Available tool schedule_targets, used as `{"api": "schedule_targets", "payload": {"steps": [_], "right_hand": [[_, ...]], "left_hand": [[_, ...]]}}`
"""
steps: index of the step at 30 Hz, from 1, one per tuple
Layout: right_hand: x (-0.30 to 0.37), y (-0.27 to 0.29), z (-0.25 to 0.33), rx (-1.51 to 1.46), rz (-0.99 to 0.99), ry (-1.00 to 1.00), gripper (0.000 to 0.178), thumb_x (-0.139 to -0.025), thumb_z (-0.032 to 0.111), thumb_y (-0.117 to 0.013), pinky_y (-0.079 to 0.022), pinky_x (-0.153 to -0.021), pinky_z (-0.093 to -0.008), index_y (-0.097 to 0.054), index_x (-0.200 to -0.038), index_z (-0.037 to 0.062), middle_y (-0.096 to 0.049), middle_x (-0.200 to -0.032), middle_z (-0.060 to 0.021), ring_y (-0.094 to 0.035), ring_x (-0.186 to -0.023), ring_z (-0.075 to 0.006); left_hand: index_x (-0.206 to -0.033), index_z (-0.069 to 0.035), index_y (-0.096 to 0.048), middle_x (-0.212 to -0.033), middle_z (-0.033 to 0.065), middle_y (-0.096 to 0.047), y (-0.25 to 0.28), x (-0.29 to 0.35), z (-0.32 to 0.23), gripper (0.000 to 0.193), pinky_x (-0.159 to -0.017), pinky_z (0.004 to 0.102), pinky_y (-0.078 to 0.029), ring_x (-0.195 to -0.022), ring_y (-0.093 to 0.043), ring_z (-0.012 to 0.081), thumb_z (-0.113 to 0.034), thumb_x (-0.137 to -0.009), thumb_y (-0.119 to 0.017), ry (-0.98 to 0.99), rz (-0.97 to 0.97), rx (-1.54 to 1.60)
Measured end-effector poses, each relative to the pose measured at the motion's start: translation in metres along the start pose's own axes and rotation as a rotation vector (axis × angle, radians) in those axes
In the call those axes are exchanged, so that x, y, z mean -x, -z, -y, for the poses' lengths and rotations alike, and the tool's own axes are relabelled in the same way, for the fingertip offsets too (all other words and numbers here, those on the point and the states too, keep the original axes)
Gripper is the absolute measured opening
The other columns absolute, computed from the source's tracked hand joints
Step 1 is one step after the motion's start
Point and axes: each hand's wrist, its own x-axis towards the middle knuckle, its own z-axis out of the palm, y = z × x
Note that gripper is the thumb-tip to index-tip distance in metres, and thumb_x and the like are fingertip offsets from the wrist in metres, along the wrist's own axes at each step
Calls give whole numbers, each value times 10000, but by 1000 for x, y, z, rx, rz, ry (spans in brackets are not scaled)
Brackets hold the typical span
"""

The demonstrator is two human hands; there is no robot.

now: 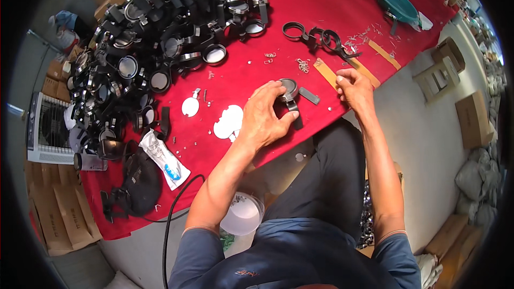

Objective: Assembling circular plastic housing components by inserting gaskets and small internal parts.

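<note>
My left hand (266, 118) grips a small round black magnifier part (288, 90) with a grey lens and a black strap hanging below it, just above the red-covered table (316, 5). My right hand (353, 88) hovers at the table's near edge to the right, fingertips pinched together; whether anything small sits between them I cannot tell. A flat dark grey bar (309, 95) lies on the cloth between the two hands. White round discs (229, 122) lie left of my left hand.
A big heap of black round parts (160, 37) covers the table's left. Black rings and scissors (321, 38) lie further back, a teal bowl (395, 1) at far right. A plastic packet (163, 159), a black cable (174, 208), a white tub (243, 214) and cardboard boxes (474, 118) surround me.
</note>
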Motion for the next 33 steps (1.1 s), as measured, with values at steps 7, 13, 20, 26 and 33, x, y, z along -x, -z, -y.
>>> {"api": "schedule_targets", "payload": {"steps": [7, 13, 20, 26, 33], "right_hand": [[-12, -37, 8, 360, 7, 408, 243, -916, 163, -767, -596, -908, -420, -811, -1128, 54, -799, -1022, -194, -784, -992, -336], [-35, -56, 23, 452, -6, 497, 221, -917, 163, -751, -584, -902, -473, -810, -1102, 57, -775, -1019, -199, -755, -988, -387], [-47, -116, 54, 534, 164, 685, 223, -929, 198, -758, -578, -923, -495, -806, -1097, 59, -772, -1033, -200, -747, -1028, -400], [-47, -157, 62, 731, 170, 520, 293, -920, 327, -800, -587, -892, -560, -785, -1065, 73, -778, -1029, -207, -748, -1012, -438], [-51, -144, 47, 700, 210, 659, 170, -892, 144, -769, -535, -841, -584, -662, -957, 30, -719, -964, -225, -703, -996, -456]], "left_hand": [[-1236, 12, -693, -1384, 224, -684, 1, 3, 4, 578, -1164, 483, -496, -1355, -618, 397, -204, -747, -914, -20, -7, -17], [-1220, 26, -688, -1373, 236, -681, 2, 5, 0, 589, -1150, 489, -500, -1340, -621, 415, -216, -735, -919, -21, -27, -11], [-1250, 28, -664, -1373, 244, -670, -3, 2, 5, 630, -1153, 508, -490, -1340, -609, 437, -249, -742, -913, -47, -30, -2], [-1208, -5, -666, -1352, 227, -673, -2, 4, 10, 581, -1149, 520, -491, -1322, -612, 434, -239, -725, -887, -62, -78, 10], [-1246, 12, -660, -1306, 239, -668, -6, 4, 8, 591, -1167, 505, -481, -1355, -584, 442, -248, -761, -878, -68, -69, 56]]}}
